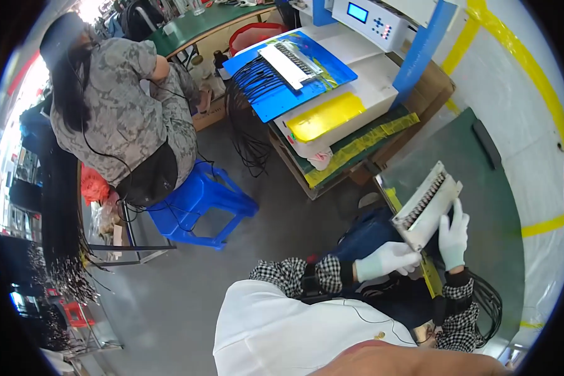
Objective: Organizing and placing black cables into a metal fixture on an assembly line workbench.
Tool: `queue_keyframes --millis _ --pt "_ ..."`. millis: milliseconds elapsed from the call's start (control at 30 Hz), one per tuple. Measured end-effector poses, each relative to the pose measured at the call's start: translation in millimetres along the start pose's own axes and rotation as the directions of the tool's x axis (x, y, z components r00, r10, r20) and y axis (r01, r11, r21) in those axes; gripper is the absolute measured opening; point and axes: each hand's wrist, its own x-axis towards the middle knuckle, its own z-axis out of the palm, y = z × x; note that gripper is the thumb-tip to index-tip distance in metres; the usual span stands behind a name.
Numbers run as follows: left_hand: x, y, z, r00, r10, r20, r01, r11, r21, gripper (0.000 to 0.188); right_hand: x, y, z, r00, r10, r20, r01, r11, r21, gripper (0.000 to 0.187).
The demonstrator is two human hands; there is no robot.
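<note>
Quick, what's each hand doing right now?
Left hand: curled at the lower end of the metal fixture; grip unclear.
Right hand: open, extended at its right edge.

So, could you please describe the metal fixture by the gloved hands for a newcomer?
Find the green table at right. At its left side slants a silver fixture, with the left hand and right hand at it, unlike the similar fixture on the blue board.

On our left hand (388, 259) and right hand (454, 239), we wear white gloves (371, 266); our black-and-white checked sleeves (276, 276) carry black bands (310, 282); our white upper garment (269, 329) bears a small gold-coloured fitting (380, 335).
</note>
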Motion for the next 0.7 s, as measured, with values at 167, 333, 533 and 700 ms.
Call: queue_keyframes --millis 167,333,533,700 --pt "-44.4 24.1 -85.7 0.951 -0.085 -0.298 0.022 0.978 -0.209 0.039 7.7 -121.2 22.0 0.951 -0.270 0.153 0.255 0.960 0.113 0.053" --pt "-50.5 27.3 -146.3 0.871 0.238 -0.430 -0.305 0.948 -0.093 0.032 86.6 -247.6 26.4 0.747 -0.372 0.551 0.556 0.805 -0.210 0.037" --pt "-47.0 -0.6 -196.0 0.955 0.169 -0.243 -0.208 0.968 -0.142 0.036 210.7 -378.4 161.5 0.776 -0.630 0.046 0.584 0.743 0.328 0.073" --pt "-25.9 -15.8 -223.0 0.946 0.215 -0.243 -0.275 0.928 -0.250 0.028 267.8 -480.2 262.4 0.811 -0.583 0.047 0.558 0.796 0.235 0.113"
